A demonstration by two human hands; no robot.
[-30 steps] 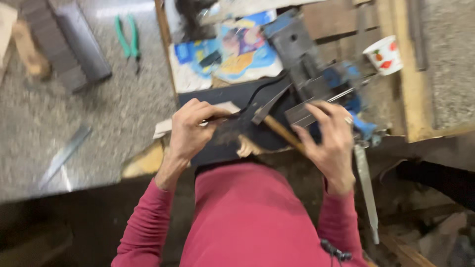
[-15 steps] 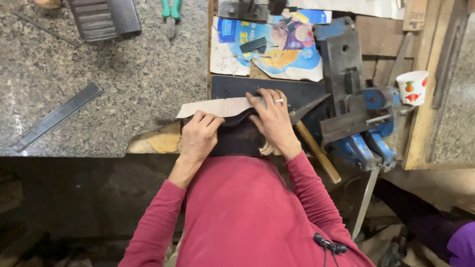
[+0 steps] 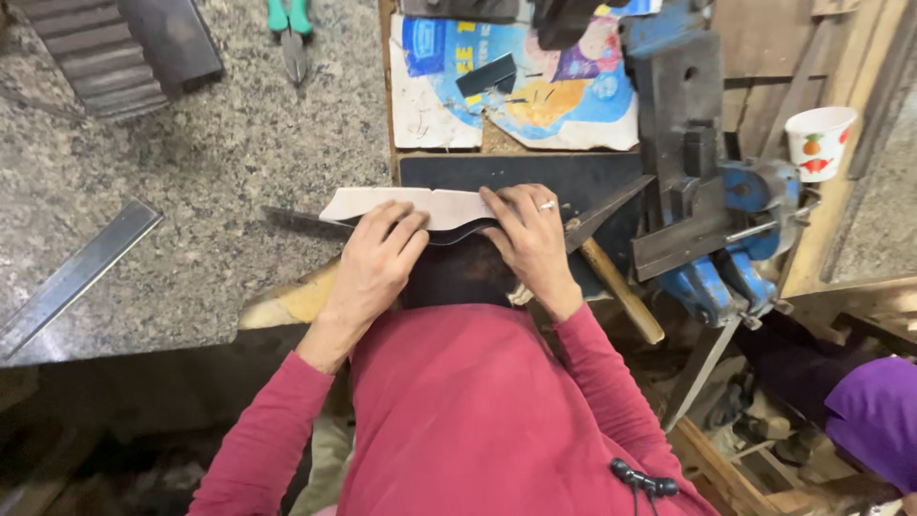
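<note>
A pale, curved pattern piece (image 3: 411, 204) lies on a dark sheet of leather (image 3: 458, 272) at the bench edge, over a black board (image 3: 535, 177). My left hand (image 3: 374, 263) presses down on the pattern's near edge with fingers spread. My right hand (image 3: 530, 239), with a ring on one finger, holds the pattern's right end flat against the leather. A thin dark blade or strip (image 3: 291, 220) sticks out to the left from under the pattern. My red sleeves and chest fill the lower frame.
A blue bench vise (image 3: 716, 205) stands to the right, with a wooden-handled hammer (image 3: 616, 287) beside it. Farther back are a paper cup (image 3: 820, 141), a printed sheet (image 3: 516, 91), green-handled pliers (image 3: 291, 29), a metal ruler (image 3: 76, 272) and a ribbed dark sole (image 3: 105, 48) on the granite top (image 3: 191, 162). A person in purple (image 3: 874, 416) sits lower right.
The view has swung left and steadied. My right hand has come off the hammer and vise area onto the pattern; both hands now press it flat on the leather.
</note>
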